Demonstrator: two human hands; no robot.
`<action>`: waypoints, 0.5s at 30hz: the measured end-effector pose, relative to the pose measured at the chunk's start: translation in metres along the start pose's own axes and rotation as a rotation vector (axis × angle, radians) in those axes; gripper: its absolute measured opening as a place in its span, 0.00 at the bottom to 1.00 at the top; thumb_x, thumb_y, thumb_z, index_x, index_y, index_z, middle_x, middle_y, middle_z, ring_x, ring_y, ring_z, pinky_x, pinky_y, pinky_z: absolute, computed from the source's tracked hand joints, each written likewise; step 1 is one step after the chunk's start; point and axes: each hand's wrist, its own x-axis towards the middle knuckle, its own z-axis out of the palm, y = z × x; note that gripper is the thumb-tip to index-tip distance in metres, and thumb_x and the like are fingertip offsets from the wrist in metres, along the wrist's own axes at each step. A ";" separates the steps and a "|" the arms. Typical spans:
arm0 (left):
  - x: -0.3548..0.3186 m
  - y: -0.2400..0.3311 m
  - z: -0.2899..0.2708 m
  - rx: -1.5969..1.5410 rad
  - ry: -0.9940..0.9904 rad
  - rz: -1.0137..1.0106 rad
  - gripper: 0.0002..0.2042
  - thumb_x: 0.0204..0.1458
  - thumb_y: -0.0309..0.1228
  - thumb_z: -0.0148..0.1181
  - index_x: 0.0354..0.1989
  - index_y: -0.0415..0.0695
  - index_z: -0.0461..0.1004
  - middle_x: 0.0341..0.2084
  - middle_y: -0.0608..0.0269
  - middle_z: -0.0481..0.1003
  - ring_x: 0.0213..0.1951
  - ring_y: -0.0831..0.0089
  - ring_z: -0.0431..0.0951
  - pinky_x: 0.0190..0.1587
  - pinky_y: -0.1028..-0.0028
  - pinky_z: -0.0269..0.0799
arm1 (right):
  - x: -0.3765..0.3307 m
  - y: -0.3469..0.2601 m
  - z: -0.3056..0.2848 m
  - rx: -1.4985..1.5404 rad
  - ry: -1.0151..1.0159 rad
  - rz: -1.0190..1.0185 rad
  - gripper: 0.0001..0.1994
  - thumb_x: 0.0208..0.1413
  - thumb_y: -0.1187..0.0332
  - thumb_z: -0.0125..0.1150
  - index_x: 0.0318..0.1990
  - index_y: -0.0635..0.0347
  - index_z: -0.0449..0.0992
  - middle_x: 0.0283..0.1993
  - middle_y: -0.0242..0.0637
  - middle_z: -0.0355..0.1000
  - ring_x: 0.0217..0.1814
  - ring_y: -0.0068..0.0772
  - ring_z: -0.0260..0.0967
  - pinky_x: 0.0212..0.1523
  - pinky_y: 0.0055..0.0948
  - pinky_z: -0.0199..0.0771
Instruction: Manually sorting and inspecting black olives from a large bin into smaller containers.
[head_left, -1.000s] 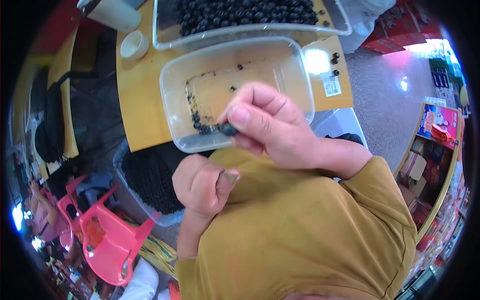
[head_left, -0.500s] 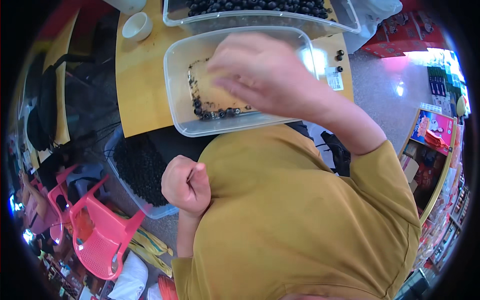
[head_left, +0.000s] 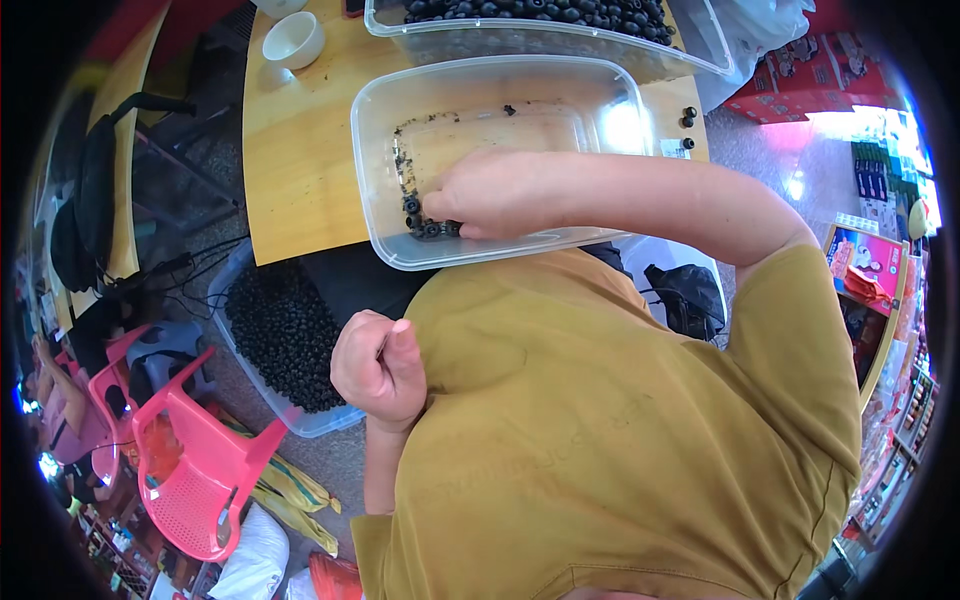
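Note:
My right hand (head_left: pixel 490 195) reaches down into a shallow translucent plastic box (head_left: pixel 362 150), its fingers bunched together at the near side. Right under and beside the fingertips lie several small round black pieces (head_left: pixel 412 205), some with a lighter centre. Whatever those fingertips pinch is hidden. In front of my body, left of the box, my left hand (head_left: pixel 378 365) is curled into a fist with the thumb on top. The inside of that fist cannot be seen. Dark crumbs (head_left: pixel 405 165) line the box's left and far edges.
Beyond the box, another clear bin (head_left: pixel 560 45) holds many black pieces. A white cup (head_left: pixel 294 42) stands at the table's far left, and a few loose black pieces (head_left: pixel 688 120) at its right. Below the table's left edge sits a bin of black pieces (head_left: pixel 285 335), near a pink chair (head_left: pixel 190 490).
My right hand has come down from above the box to the pieces at its near side. My left fist stays closed in about the same place. The view has shifted slightly.

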 end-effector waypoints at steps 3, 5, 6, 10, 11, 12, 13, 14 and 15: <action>-0.002 -0.003 -0.002 0.021 0.011 -0.050 0.16 0.54 0.35 0.49 0.18 0.38 0.63 0.12 0.63 0.64 0.16 0.76 0.63 0.20 0.79 0.57 | -0.001 0.008 0.003 0.007 0.063 0.028 0.09 0.45 0.71 0.53 0.34 0.64 0.68 0.33 0.47 0.69 0.38 0.52 0.66 0.38 0.44 0.65; -0.001 -0.005 -0.001 0.011 0.018 -0.039 0.16 0.54 0.35 0.49 0.18 0.37 0.63 0.12 0.63 0.64 0.16 0.76 0.63 0.19 0.79 0.57 | -0.003 0.005 -0.006 0.029 0.120 0.048 0.08 0.45 0.71 0.53 0.33 0.64 0.68 0.33 0.47 0.69 0.37 0.52 0.66 0.38 0.44 0.65; 0.000 -0.005 0.000 0.001 0.025 -0.026 0.16 0.54 0.35 0.49 0.18 0.37 0.63 0.12 0.63 0.64 0.16 0.76 0.63 0.19 0.79 0.56 | -0.006 0.002 -0.015 0.045 0.080 0.116 0.08 0.46 0.70 0.53 0.33 0.63 0.69 0.32 0.45 0.69 0.36 0.47 0.68 0.37 0.40 0.67; 0.005 -0.004 0.002 -0.027 0.025 -0.040 0.16 0.55 0.35 0.49 0.18 0.38 0.62 0.13 0.64 0.63 0.16 0.78 0.61 0.18 0.80 0.54 | -0.023 -0.015 -0.038 0.781 0.157 0.126 0.07 0.51 0.69 0.54 0.36 0.62 0.72 0.34 0.34 0.70 0.34 0.26 0.68 0.36 0.25 0.69; 0.007 -0.003 0.002 -0.126 0.012 -0.041 0.12 0.52 0.31 0.52 0.19 0.38 0.63 0.12 0.63 0.63 0.15 0.74 0.62 0.18 0.78 0.55 | -0.028 -0.020 -0.040 0.780 0.152 0.123 0.07 0.51 0.69 0.54 0.36 0.62 0.72 0.34 0.34 0.70 0.34 0.26 0.68 0.36 0.25 0.69; 0.011 -0.001 0.002 -0.225 0.000 -0.043 0.09 0.50 0.26 0.54 0.20 0.38 0.64 0.11 0.61 0.62 0.14 0.71 0.62 0.17 0.76 0.56 | -0.033 -0.027 -0.042 1.064 0.213 0.066 0.09 0.52 0.68 0.55 0.37 0.62 0.72 0.34 0.31 0.70 0.35 0.21 0.67 0.37 0.22 0.68; 0.014 0.001 0.003 -0.223 0.000 -0.045 0.09 0.50 0.26 0.54 0.20 0.38 0.64 0.11 0.61 0.62 0.14 0.71 0.62 0.17 0.76 0.56 | -0.037 -0.033 -0.042 1.349 0.278 0.008 0.10 0.53 0.67 0.56 0.39 0.62 0.72 0.34 0.28 0.69 0.35 0.17 0.66 0.38 0.18 0.67; 0.019 0.004 0.005 -0.314 -0.006 -0.031 0.10 0.50 0.27 0.55 0.21 0.38 0.64 0.11 0.62 0.62 0.14 0.71 0.62 0.17 0.77 0.56 | -0.039 -0.039 -0.041 1.350 0.276 0.007 0.10 0.53 0.67 0.56 0.39 0.62 0.72 0.34 0.28 0.69 0.35 0.17 0.66 0.38 0.18 0.67; 0.023 0.008 0.007 -0.404 -0.011 -0.018 0.10 0.50 0.27 0.55 0.21 0.38 0.64 0.11 0.62 0.62 0.14 0.72 0.62 0.17 0.77 0.56 | -0.041 -0.045 -0.039 1.460 0.298 -0.037 0.10 0.53 0.67 0.56 0.39 0.62 0.72 0.35 0.29 0.69 0.36 0.18 0.66 0.38 0.19 0.67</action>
